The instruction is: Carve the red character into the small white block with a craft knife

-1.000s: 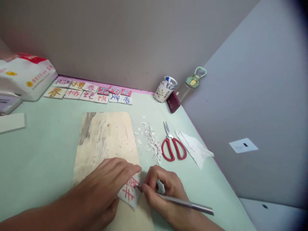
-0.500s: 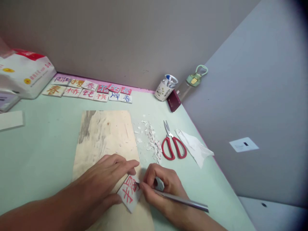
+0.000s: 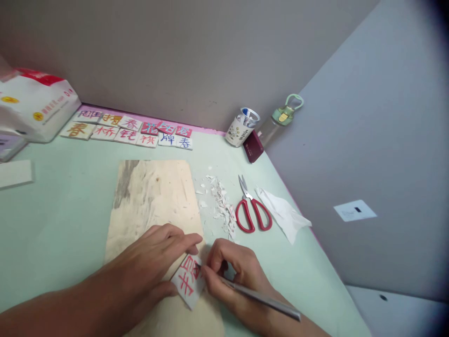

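Observation:
My left hand (image 3: 154, 267) presses a small white tile with red characters (image 3: 187, 281) flat on a pale wooden board (image 3: 150, 196), thumb and fingers gripping its left side. My right hand (image 3: 233, 276) grips a slim metal carving knife (image 3: 266, 302) like a pen. The blade tip touches the tile's upper right part. The two hands sit close together at the board's near right edge.
White shavings (image 3: 222, 208) lie right of the board. Red-handled scissors (image 3: 252, 213) and crumpled tissue (image 3: 284, 213) follow further right. Rows of lettered tiles (image 3: 129, 131) line the back edge beside a white bag (image 3: 33, 110). A pen cup (image 3: 242, 128) and bottle (image 3: 278, 121) stand in the corner.
My left hand turned the tile slightly clockwise and pulled back a little. My right hand shifted left with the knife, its tip staying on the tile.

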